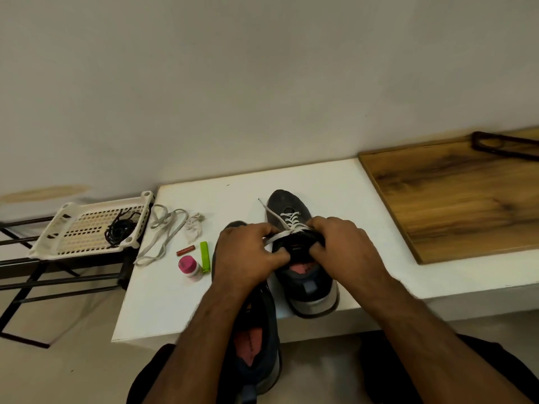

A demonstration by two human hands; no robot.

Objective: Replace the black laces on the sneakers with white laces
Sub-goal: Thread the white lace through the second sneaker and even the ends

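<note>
Two dark sneakers stand on the white table (335, 176). The right sneaker (309, 284) carries a white lace (291, 221) threaded through its eyelets, one loose end running up to the left. My left hand (248, 255) pinches a flat stretch of that lace beside the tongue. My right hand (341, 243) grips the sneaker's collar and tongue, fingers curled. The left sneaker (256, 345) lies nearer me, partly under my left forearm, with no lace visible. A second white lace (163, 234) lies loose on the table at the left. Black laces (121, 228) sit bundled in a white perforated basket (75, 231).
A pink-capped bottle (189, 266), a green clip (205, 256), a small red stick (185, 250) and a crumpled white tissue (194, 225) lie left of the sneakers. A wooden board (455, 199) covers the table's right. The basket rests on a black metal rack (43, 275).
</note>
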